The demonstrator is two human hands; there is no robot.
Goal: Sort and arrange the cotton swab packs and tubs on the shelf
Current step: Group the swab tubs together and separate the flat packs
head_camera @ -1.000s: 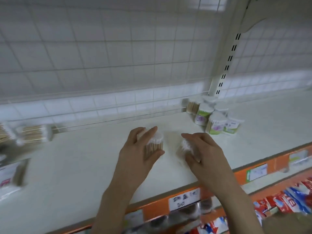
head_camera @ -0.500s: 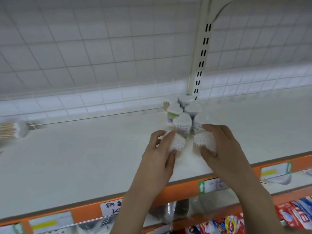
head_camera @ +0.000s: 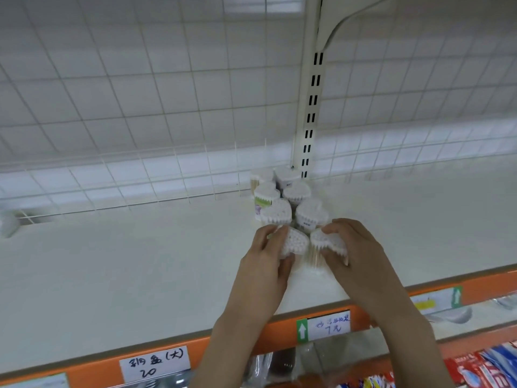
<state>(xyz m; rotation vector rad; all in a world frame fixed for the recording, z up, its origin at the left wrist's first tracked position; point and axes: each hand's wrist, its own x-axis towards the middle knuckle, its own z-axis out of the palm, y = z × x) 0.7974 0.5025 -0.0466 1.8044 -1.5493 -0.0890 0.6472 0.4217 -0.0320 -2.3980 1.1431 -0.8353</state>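
The left hand (head_camera: pixel 265 264) grips one swab tub (head_camera: pixel 295 243), the right hand (head_camera: pixel 361 256) grips another tub (head_camera: pixel 327 242), both just before the tub cluster (head_camera: pixel 288 203). Set them down upright, touching the front row, then release gently.

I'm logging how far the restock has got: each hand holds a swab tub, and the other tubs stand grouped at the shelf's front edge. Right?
Not quite. The head view shows the other tubs grouped at the back of the shelf, by the slotted post. The left hand and right hand do each hold a swab tub.

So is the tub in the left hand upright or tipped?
Upright: the tub in the left hand shows its swab tips facing up.
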